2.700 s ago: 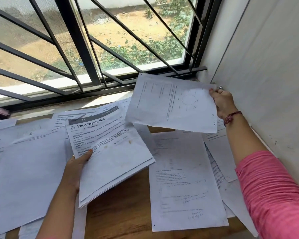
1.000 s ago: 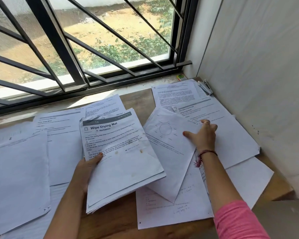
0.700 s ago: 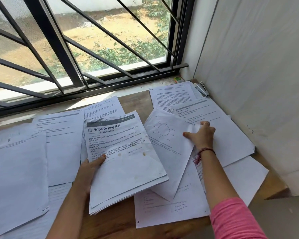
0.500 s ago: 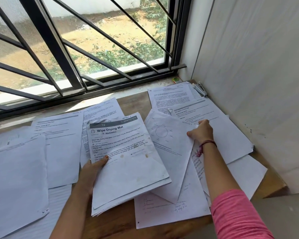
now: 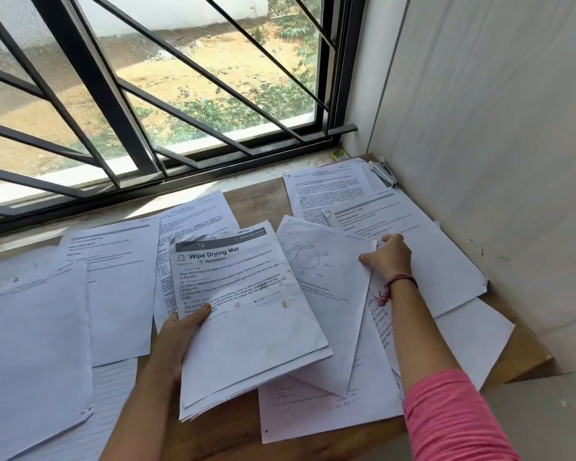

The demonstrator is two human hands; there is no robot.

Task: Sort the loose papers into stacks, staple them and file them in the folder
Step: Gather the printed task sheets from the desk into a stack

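A person sorts loose papers on a wooden desk below a barred window. The left hand grips a sheaf headed "Wipe Drying Mat", thumb clamped on its face and fingers hidden beneath, the sheets fanned slightly at the lower edge. The right hand rests on the edge of a circle sheet, fingers curled at its corner in what looks like a pinch. That sheet lies askew over other pages, just beside the sheaf and partly tucked under it. More papers spread across the desk to the left and toward the wall. A stapler lies in the far right corner, well apart from both hands. No folder is visible.

The step in hand appears to be collecting the circle sheet for the sheaf or a separate stack. To do it well, the right hand should probably lift only that top page by its corner, not drag the sheets below, then square it with the sheaf before adding it. The left hand would do best to keep the sheaf level so its loose lower edges do not slide apart. Checking each heading before stacking would likely keep the sets matched. Stapling and filing both seem some way off
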